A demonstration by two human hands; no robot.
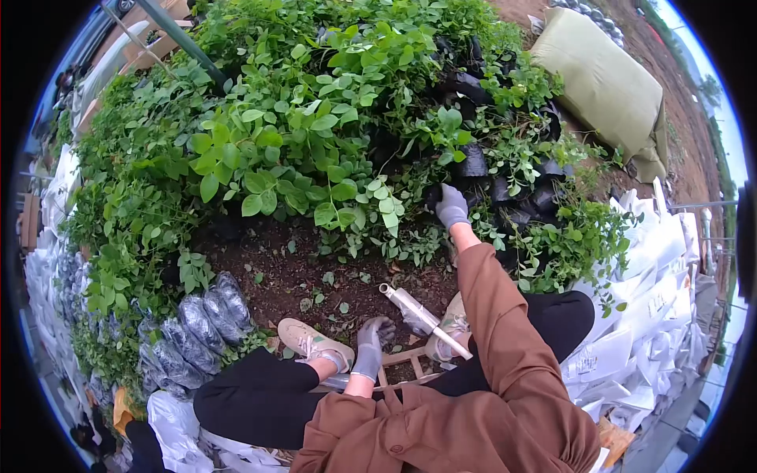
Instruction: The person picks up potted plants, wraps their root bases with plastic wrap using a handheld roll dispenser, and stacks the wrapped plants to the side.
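My right hand (452, 206), in a grey glove, reaches forward into the leafy potted plants (300, 134). Its fingers are closed at a dark plant bag (432, 197), mostly hidden by leaves and the hand. My left hand (374, 345), also gloved, is low between my knees with its fingers loosely bent and apart, and no object shows in it. Beside it, a white tube-like roll with a handle (426, 322) leans at a slant close to my right shoe (453, 327). My left shoe (315, 344) rests on the soil.
Several black plant bags (471, 162) lie tipped at the right. Plastic-wrapped bundles (201, 323) stand at the left. White sheets or sacks (643, 307) are heaped on the right, below a large pale green sack (603, 83). Dark soil (272, 268) with fallen leaves lies before my feet.
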